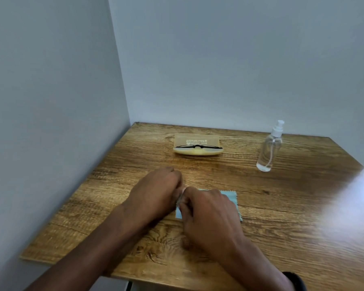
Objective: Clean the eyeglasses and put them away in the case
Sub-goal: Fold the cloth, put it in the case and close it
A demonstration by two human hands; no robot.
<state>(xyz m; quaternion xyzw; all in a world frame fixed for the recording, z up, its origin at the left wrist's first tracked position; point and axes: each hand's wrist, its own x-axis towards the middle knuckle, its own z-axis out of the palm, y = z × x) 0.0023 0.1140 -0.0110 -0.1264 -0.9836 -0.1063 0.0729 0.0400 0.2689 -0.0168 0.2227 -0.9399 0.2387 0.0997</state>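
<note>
Head view: both hands, left [156, 191] and right [208, 208], pinch the light-blue cleaning cloth [229, 195] on the wooden table [303, 206], while the black-framed eyeglasses [198, 146] already sit in the open yellow case [195, 151], lid apparently unclosed, spray bottle [270, 148] nearby.

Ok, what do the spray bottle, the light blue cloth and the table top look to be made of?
Spray bottle: clear, glossy plastic by the look; see-through, with a white pump head.
Light blue cloth: thin matte fabric, probably microfibre; its edge is zigzag-cut.
Table top: wood grain with a glossy sheen; the glare at right suggests laminate or varnish, but which cannot be told.
</note>
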